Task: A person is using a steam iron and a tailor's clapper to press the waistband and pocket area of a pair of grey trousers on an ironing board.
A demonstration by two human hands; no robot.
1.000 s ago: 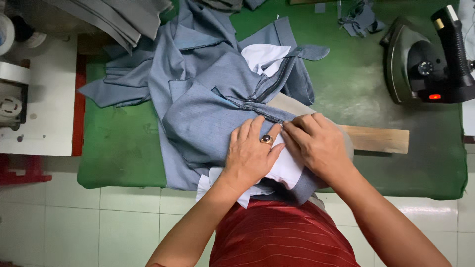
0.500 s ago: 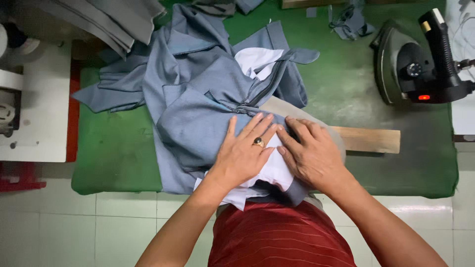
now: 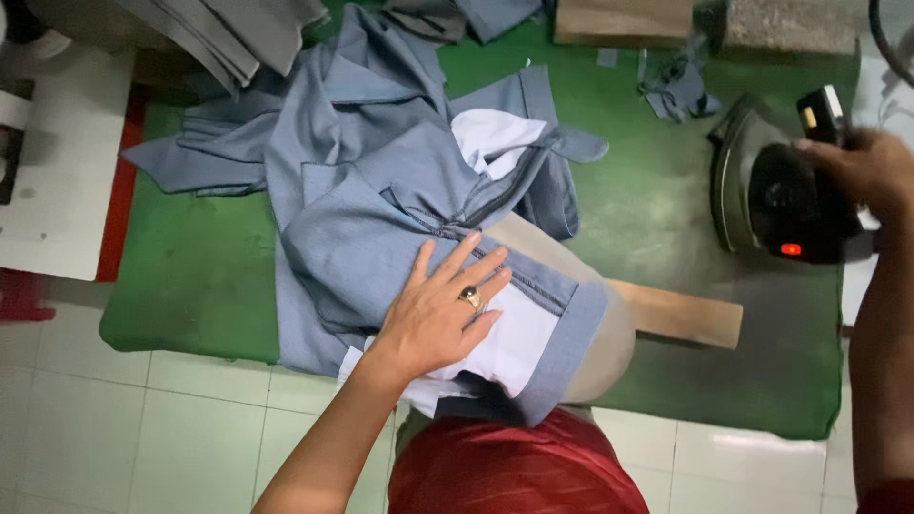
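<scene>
Garment pinned, iron gripped.
Left hand (image 3: 438,314) spread flat on grey garment (image 3: 371,238); right hand (image 3: 862,171) closed around iron (image 3: 776,195), far right.

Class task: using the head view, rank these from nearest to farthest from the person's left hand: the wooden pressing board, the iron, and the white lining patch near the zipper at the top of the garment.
Measured from the left hand, flat on the blue garment:
1. White lining patch: above the hand, by the zipper.
2. Wooden pressing board: to its right, poking out from under the garment.
3. Iron: far right on the green table, under the right hand.
</scene>
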